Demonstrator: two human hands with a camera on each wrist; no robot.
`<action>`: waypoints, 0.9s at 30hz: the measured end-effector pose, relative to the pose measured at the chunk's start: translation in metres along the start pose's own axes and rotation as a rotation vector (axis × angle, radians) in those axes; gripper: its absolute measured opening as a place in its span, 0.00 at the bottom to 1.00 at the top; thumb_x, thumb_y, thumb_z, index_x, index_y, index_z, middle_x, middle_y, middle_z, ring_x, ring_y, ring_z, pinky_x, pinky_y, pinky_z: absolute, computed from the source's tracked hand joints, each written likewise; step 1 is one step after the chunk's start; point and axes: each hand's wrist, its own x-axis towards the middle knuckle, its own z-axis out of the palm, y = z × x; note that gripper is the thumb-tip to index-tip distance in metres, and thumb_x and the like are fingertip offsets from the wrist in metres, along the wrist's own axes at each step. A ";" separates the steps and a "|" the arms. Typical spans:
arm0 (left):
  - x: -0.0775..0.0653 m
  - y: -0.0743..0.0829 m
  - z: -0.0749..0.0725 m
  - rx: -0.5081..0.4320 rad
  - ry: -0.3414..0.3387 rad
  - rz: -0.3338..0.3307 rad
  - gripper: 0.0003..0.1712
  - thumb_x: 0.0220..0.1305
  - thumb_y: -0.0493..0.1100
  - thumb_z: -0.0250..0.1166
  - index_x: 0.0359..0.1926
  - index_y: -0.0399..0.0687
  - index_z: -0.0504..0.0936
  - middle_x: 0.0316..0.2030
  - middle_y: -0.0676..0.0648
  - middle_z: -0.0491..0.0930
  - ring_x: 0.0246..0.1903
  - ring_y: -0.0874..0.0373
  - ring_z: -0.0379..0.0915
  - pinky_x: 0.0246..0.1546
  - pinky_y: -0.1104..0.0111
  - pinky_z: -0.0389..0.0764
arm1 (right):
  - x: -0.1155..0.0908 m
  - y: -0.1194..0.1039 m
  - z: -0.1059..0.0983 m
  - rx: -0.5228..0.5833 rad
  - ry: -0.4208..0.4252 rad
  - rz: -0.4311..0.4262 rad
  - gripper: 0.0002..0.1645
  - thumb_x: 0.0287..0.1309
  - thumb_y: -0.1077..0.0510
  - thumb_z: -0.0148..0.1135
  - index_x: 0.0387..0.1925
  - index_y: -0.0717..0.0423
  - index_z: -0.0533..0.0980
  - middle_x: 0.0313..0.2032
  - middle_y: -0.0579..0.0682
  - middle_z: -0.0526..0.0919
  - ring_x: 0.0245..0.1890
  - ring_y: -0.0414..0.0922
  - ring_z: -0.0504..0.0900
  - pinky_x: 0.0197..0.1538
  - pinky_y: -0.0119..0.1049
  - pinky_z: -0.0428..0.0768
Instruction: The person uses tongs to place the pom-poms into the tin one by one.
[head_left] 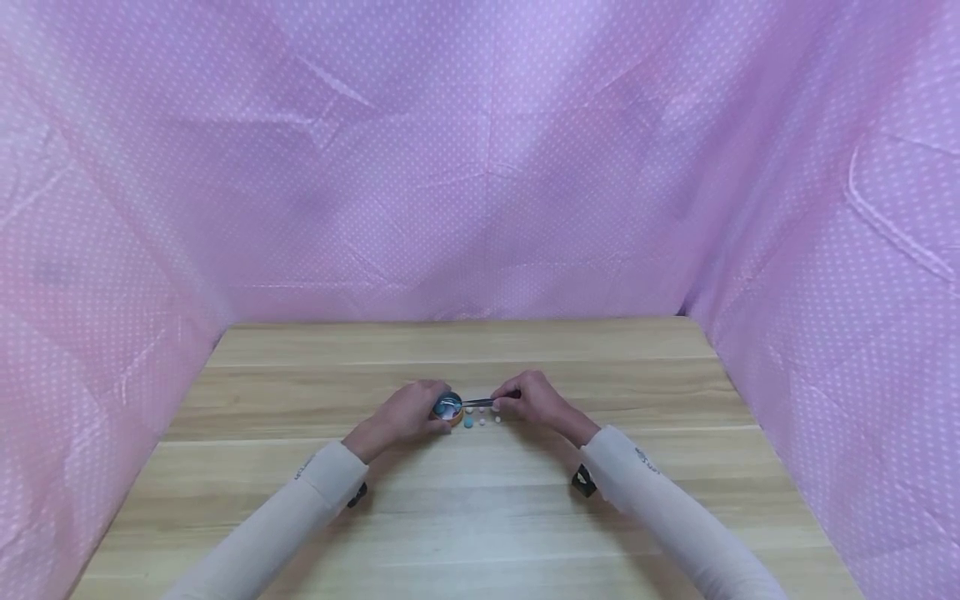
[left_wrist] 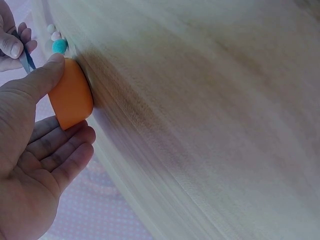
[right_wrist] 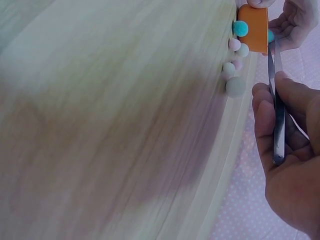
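Note:
My left hand (head_left: 411,410) grips a small round orange container (left_wrist: 72,95) on the table, thumb on one side and fingers on the other. My right hand (head_left: 534,398) pinches metal tweezers (right_wrist: 279,120), whose tips point left to the container's mouth. At the tips, by the rim, a teal pompom (right_wrist: 271,35) shows in the right wrist view; whether the tips grip it I cannot tell. Between the hands lie several pompoms: a teal one (right_wrist: 240,28), a pink one (right_wrist: 234,44) and a grey-white one (right_wrist: 235,87) among them. In the head view, dark and pale contents show inside the container.
The wooden table (head_left: 465,517) stretches out on all sides of the hands. Pink dotted cloth (head_left: 480,167) hangs behind it and along both sides. Dark straps with small mounts show below both sleeve cuffs.

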 end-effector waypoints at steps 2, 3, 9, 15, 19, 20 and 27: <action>0.000 0.000 0.000 -0.003 0.004 0.001 0.30 0.52 0.51 0.76 0.53 0.43 0.77 0.42 0.47 0.83 0.40 0.58 0.78 0.42 0.65 0.81 | 0.000 0.000 0.000 0.000 0.003 0.007 0.07 0.58 0.61 0.68 0.38 0.58 0.87 0.38 0.52 0.90 0.31 0.36 0.80 0.32 0.26 0.78; -0.001 0.000 0.000 -0.001 0.005 0.000 0.31 0.52 0.51 0.76 0.53 0.43 0.77 0.42 0.47 0.83 0.40 0.59 0.78 0.42 0.65 0.81 | -0.001 0.000 0.000 0.000 0.006 0.010 0.07 0.58 0.61 0.68 0.38 0.57 0.87 0.38 0.52 0.90 0.31 0.36 0.80 0.32 0.26 0.77; 0.000 0.002 0.000 0.005 0.000 -0.019 0.34 0.52 0.51 0.76 0.56 0.41 0.76 0.44 0.46 0.83 0.40 0.59 0.78 0.42 0.67 0.81 | 0.000 0.000 -0.001 -0.022 0.024 -0.011 0.07 0.57 0.61 0.68 0.38 0.57 0.87 0.38 0.51 0.90 0.32 0.36 0.81 0.32 0.26 0.77; 0.000 0.003 0.000 0.004 -0.011 -0.029 0.34 0.53 0.51 0.76 0.56 0.40 0.76 0.45 0.46 0.83 0.41 0.60 0.78 0.43 0.66 0.81 | -0.001 0.002 -0.003 -0.026 0.023 -0.023 0.07 0.58 0.60 0.68 0.39 0.57 0.86 0.38 0.52 0.90 0.35 0.38 0.84 0.36 0.27 0.80; 0.000 0.003 0.001 0.007 -0.018 -0.033 0.34 0.53 0.51 0.76 0.57 0.41 0.76 0.45 0.46 0.83 0.41 0.60 0.78 0.43 0.67 0.81 | -0.001 0.005 -0.005 -0.038 0.030 -0.034 0.08 0.58 0.59 0.68 0.39 0.58 0.86 0.39 0.52 0.90 0.36 0.39 0.85 0.38 0.28 0.81; 0.000 0.003 0.001 0.008 -0.018 -0.035 0.34 0.53 0.51 0.76 0.57 0.41 0.76 0.45 0.46 0.83 0.41 0.60 0.78 0.43 0.67 0.81 | -0.001 0.005 -0.006 -0.039 0.030 -0.036 0.08 0.58 0.59 0.68 0.39 0.57 0.86 0.39 0.52 0.90 0.36 0.40 0.85 0.39 0.29 0.82; 0.000 0.001 0.002 0.013 -0.015 -0.035 0.35 0.53 0.51 0.76 0.58 0.40 0.75 0.46 0.45 0.83 0.42 0.58 0.79 0.43 0.67 0.82 | -0.003 0.011 -0.012 -0.092 0.036 -0.036 0.08 0.60 0.58 0.67 0.40 0.53 0.87 0.41 0.49 0.89 0.40 0.40 0.86 0.45 0.35 0.83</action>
